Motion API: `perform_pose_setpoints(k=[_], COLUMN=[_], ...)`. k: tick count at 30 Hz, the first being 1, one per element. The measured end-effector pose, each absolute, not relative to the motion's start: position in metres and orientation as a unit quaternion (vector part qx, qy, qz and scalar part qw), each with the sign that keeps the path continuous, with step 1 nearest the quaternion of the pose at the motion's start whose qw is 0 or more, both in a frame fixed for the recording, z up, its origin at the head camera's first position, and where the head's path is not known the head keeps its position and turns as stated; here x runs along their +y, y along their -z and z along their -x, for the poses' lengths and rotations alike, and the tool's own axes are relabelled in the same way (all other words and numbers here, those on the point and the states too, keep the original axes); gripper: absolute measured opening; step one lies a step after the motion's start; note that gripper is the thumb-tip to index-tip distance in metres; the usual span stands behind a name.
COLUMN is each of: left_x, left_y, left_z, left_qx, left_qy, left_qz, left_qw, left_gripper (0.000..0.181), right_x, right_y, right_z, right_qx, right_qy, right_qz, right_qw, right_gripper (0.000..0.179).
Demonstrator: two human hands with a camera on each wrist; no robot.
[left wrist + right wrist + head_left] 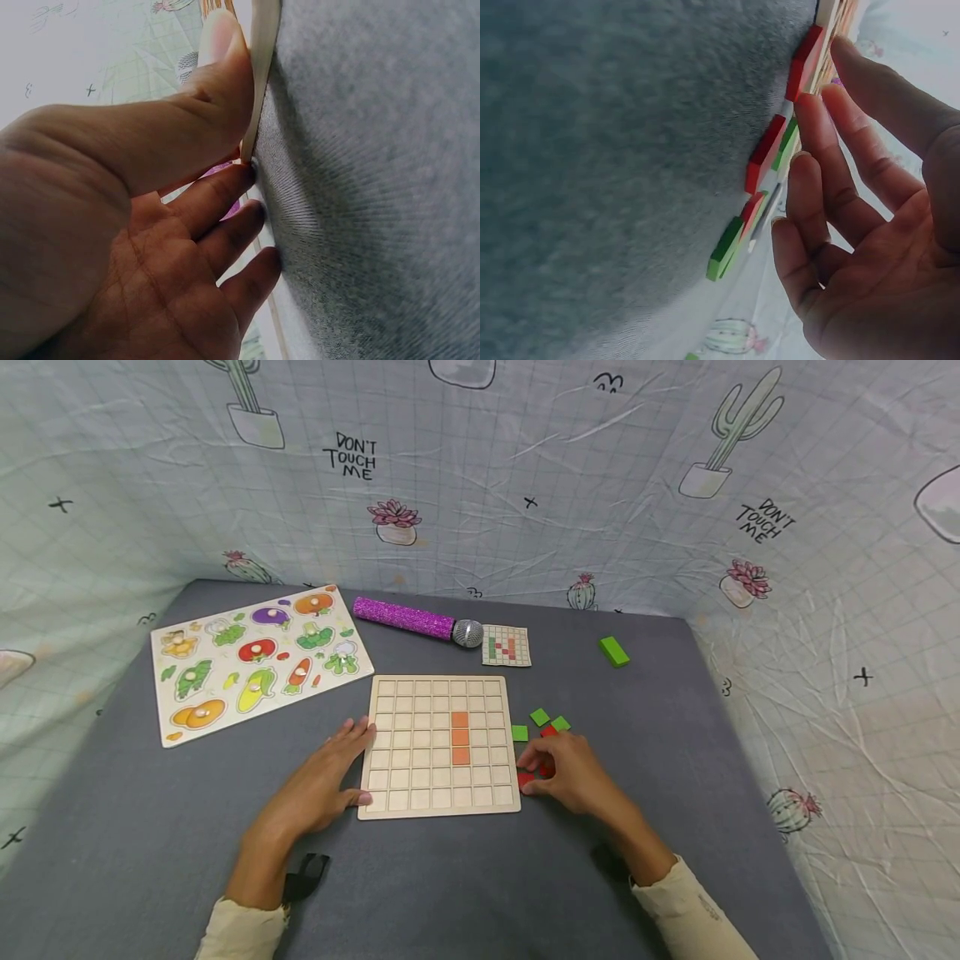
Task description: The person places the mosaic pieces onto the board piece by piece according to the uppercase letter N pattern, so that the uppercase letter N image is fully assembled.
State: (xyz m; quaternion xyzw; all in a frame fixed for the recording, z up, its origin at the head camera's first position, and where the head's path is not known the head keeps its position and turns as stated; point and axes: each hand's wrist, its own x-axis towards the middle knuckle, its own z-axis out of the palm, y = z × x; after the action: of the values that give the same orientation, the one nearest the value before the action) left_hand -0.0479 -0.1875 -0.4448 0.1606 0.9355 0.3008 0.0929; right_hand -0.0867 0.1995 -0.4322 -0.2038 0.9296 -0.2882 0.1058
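Observation:
A square wooden grid board (420, 777) lies on the grey table, with orange tiles (460, 737) in a vertical row of three cells. My left hand (318, 785) rests at the board's left side, its thumb on the lower left corner and its fingers spread against the edge. Right of the board, my right hand (573, 772) hovers over the loose tiles. Its fingertips are by a red tile (805, 64) next to the board's edge, and nothing shows between thumb and fingers. Another red tile (766, 154) lies close to those fingers. Green tiles (540, 717) lie just beyond the hand.
A vegetable puzzle board (225, 685) lies at the back left. Behind the grid board are a purple glitter microphone (405, 617) and a small pattern card (517, 658). Farther right sits a green block (613, 652). A printed cloth (480, 485) hangs along the table's back.

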Motion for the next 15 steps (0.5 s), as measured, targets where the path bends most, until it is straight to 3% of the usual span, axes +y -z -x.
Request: perform_pose_setpoints(k=[15], left_x=[-0.1871], left_y=[0.4435], left_z=[0.0471], left_qx=[0.937], left_qy=[-0.297], left_qz=[-0.162], left_qw=[0.091], left_gripper=[0.097], right_x=[0.1970], right_y=[0.4352], right_z=[0.0830], right_qx=[0.941], right_qy=[0.268], right_qz=[0.184], right_qw=[0.099], right_gripper=[0.027])
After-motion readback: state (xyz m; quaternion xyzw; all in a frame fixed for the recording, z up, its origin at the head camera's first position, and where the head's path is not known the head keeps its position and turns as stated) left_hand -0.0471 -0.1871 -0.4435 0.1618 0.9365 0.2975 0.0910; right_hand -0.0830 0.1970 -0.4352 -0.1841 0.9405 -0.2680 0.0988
